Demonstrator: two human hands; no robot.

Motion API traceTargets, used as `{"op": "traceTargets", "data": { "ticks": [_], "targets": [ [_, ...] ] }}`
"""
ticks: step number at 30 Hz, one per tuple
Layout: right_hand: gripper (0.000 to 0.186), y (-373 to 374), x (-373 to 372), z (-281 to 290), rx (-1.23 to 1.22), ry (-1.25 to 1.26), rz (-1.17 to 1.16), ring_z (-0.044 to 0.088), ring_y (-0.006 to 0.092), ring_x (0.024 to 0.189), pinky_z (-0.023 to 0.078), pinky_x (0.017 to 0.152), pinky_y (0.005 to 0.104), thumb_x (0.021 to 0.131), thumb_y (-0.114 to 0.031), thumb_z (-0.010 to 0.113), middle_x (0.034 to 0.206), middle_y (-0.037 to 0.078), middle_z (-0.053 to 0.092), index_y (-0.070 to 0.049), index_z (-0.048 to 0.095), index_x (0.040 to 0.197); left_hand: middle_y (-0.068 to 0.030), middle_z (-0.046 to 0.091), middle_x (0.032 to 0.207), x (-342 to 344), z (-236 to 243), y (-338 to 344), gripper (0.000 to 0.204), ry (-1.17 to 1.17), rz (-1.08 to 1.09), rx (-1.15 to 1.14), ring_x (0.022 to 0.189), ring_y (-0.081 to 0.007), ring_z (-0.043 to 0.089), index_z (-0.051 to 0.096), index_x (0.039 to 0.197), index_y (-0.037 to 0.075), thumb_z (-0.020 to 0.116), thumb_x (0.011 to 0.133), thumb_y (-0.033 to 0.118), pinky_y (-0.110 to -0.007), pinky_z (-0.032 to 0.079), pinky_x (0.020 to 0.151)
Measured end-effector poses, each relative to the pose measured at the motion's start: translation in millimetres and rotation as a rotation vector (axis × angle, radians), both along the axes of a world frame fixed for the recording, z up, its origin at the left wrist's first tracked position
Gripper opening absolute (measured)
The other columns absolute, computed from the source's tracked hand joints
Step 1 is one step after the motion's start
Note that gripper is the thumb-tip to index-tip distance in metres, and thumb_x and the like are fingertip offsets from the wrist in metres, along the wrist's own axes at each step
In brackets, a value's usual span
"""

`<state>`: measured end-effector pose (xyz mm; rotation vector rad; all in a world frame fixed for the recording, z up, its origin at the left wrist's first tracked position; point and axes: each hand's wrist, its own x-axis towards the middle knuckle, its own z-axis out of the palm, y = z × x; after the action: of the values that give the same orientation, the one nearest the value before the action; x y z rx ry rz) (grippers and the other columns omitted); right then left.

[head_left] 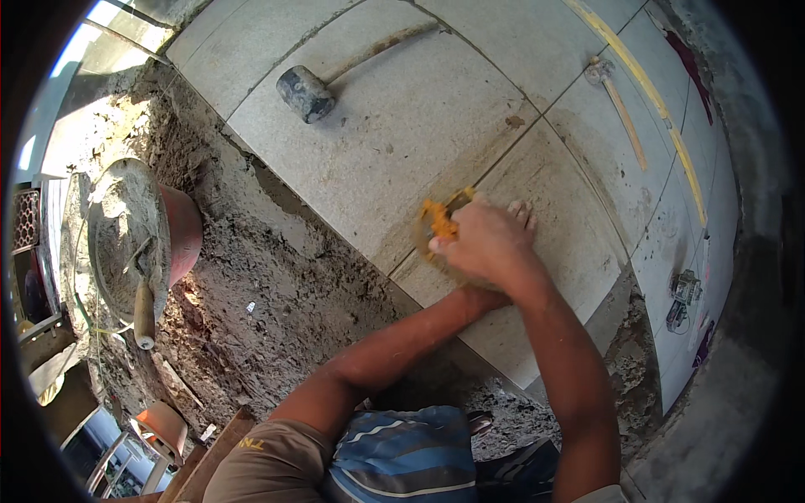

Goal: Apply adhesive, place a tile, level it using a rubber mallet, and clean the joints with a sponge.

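Observation:
My right hand point(490, 239) is closed around an orange-yellow, sponge-like thing point(439, 220), blurred by motion, at the joint between two light grey floor tiles. Beneath my right wrist passes my left forearm point(402, 339). Most of my left hand point(524, 213) is hidden behind the right one; its visible fingers lie flat on the dusty tile point(579, 243). Beyond both hands, a rubber mallet point(306, 94) with a black head and wooden handle rests on another tile point(386, 142).
At left a reddish bucket point(186, 235) of mortar holds a wooden-handled trowel point(144, 314), beside rough wet mortar point(277, 285). A wooden-handled tool point(625, 113), a long yellow strip point(641, 71) and a small metallic object point(683, 293) lie at right. An orange container point(163, 426) stands lower left.

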<state>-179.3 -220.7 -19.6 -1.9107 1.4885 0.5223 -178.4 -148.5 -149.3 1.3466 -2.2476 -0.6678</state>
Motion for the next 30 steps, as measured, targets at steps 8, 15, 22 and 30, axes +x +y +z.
{"op": "traceTargets", "data": {
  "ticks": [8, 15, 22, 30],
  "targets": [
    [0.046, 42.4, 3.8, -0.3, 0.6, -0.812, -0.173, 0.07, 0.0125, 0.094, 0.053, 0.086, 0.0327, 0.099, -0.04, 0.072, 0.102, 0.009, 0.079, 0.002, 0.076, 0.117, -0.0163, 0.027, 0.172, 0.2, 23.5, -6.0, 0.104, -0.11, 0.002, -0.052, 0.16, -0.0323, 0.022, 0.031, 0.163, 0.003, 0.061, 0.089, 0.069, -0.056, 0.011, 0.13],
    [0.049, -2.9, -126.2, 7.3, 0.291, -1.316, -1.139, 0.074, 0.0151, 0.088, 0.059, 0.08, 0.0287, 0.107, -0.044, 0.059, 0.111, 0.006, 0.076, -0.003, 0.068, 0.13, -0.025, 0.039, 0.162, 21.4, 25.3, 3.7, 0.092, -0.041, -0.113, -0.024, 0.157, -0.0414, 0.028, 0.044, 0.153, 0.0, 0.07, 0.089, 0.06, -0.062, 0.017, 0.126],
    [0.072, 46.4, -196.5, -56.7, -0.517, -0.62, -0.951, 0.066, 0.0365, 0.108, 0.049, 0.102, 0.0477, 0.108, -0.061, 0.044, 0.106, 0.019, 0.069, 0.003, 0.065, 0.133, -0.0248, 0.028, 0.169, 48.9, 30.4, -8.8, 0.102, -0.205, 0.02, -0.177, 0.159, -0.0435, 0.018, 0.036, 0.16, 0.0, 0.064, 0.091, 0.07, -0.064, 0.009, 0.127],
    [0.076, 120.2, -194.2, -71.4, -0.746, -0.268, -0.551, 0.054, 0.0427, 0.129, 0.044, 0.109, 0.0515, 0.101, -0.059, 0.056, 0.139, 0.026, 0.055, 0.002, 0.053, 0.147, -0.023, 0.021, 0.172, 50.8, 23.8, -12.6, 0.106, -0.311, -0.017, -0.152, 0.161, -0.0424, 0.013, 0.027, 0.164, -0.002, 0.06, 0.094, 0.071, -0.064, 0.004, 0.127]
  ]
}}
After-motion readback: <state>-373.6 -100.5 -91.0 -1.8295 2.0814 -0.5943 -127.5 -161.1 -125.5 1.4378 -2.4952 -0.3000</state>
